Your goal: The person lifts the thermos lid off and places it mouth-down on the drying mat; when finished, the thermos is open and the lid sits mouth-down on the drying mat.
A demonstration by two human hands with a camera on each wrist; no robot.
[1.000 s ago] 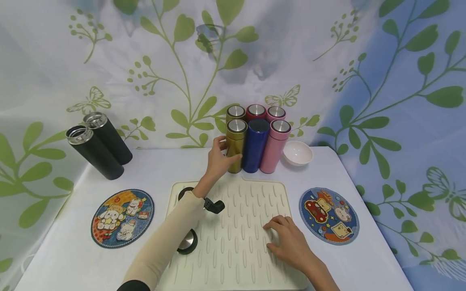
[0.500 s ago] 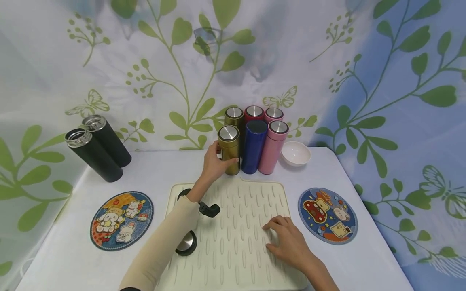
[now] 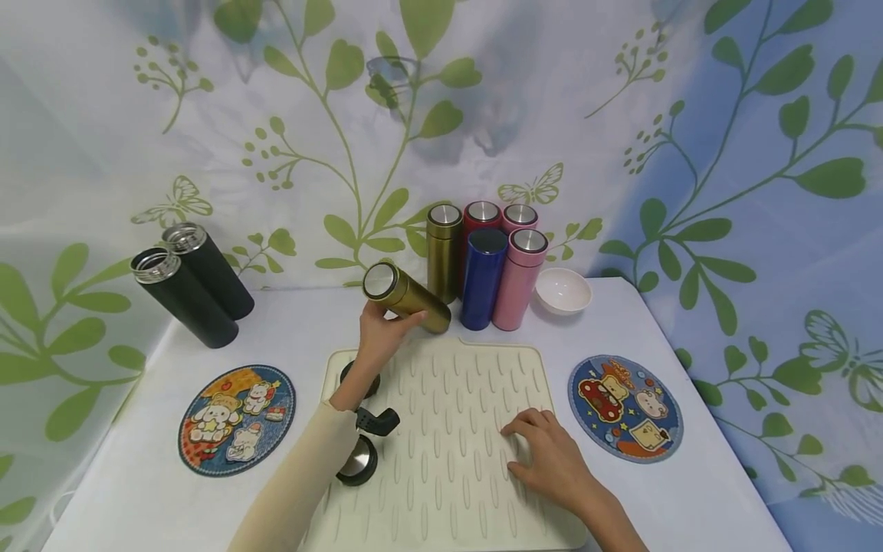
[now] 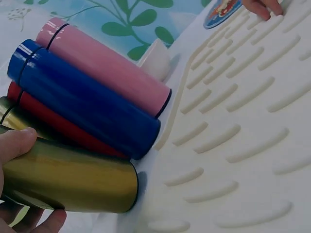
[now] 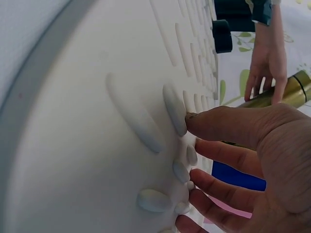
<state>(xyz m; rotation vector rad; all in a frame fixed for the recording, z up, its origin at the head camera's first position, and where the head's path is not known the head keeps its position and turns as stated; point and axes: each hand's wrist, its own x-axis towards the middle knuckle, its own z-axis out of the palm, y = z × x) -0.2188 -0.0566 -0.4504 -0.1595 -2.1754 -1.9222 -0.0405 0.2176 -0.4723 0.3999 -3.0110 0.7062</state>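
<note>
My left hand (image 3: 378,337) grips a gold thermos (image 3: 417,299) with a silver-topped lid, its top tilted to the left. In the left wrist view the thumb lies on one side of the thermos (image 4: 77,177) and fingertips show on the other. Whether its base touches the table, I cannot tell. Just right of it stand a second gold thermos (image 3: 443,257), a blue one (image 3: 485,280) and a pink one (image 3: 519,284). My right hand (image 3: 548,460) rests on the cream ridged mat (image 3: 476,383), fingers loosely bent and holding nothing.
Behind are a red thermos (image 3: 480,218) and another pink one (image 3: 519,218). A white bowl (image 3: 562,291) sits right. Two lidless black thermoses (image 3: 189,303) stand left. Lids (image 3: 357,460) lie on the mat, one partly hidden by the left wrist. Round cartoon mats (image 3: 237,420) flank it.
My left hand has drawn the front gold thermos leftward out of the group and tipped its top left. The right hand stays in place.
</note>
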